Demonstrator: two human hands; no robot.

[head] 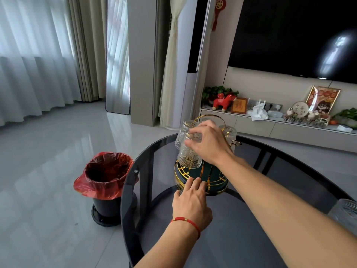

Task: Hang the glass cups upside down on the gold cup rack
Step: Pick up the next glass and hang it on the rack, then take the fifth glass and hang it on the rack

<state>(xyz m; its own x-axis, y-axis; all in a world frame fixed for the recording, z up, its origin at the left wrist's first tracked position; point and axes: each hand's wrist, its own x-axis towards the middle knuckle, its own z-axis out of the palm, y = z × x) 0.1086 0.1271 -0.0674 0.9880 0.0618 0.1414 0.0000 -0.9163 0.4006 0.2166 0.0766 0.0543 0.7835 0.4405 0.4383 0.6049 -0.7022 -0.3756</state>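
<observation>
The round dark glass bench (251, 219) carries the gold rack (201, 178). The right hand (210, 144) grips an upside-down glass cup (190, 151) by its base over the rack. The left hand (191, 202) lies flat, fingers apparently touching the rack's rim.

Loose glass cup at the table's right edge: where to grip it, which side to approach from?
The glass cup is cut off by the frame, so its pose is unclear. Likely best: right hand wraps the ribbed side wall from the near right, the same side-wall grip it uses on the cup at the gold rack.
</observation>
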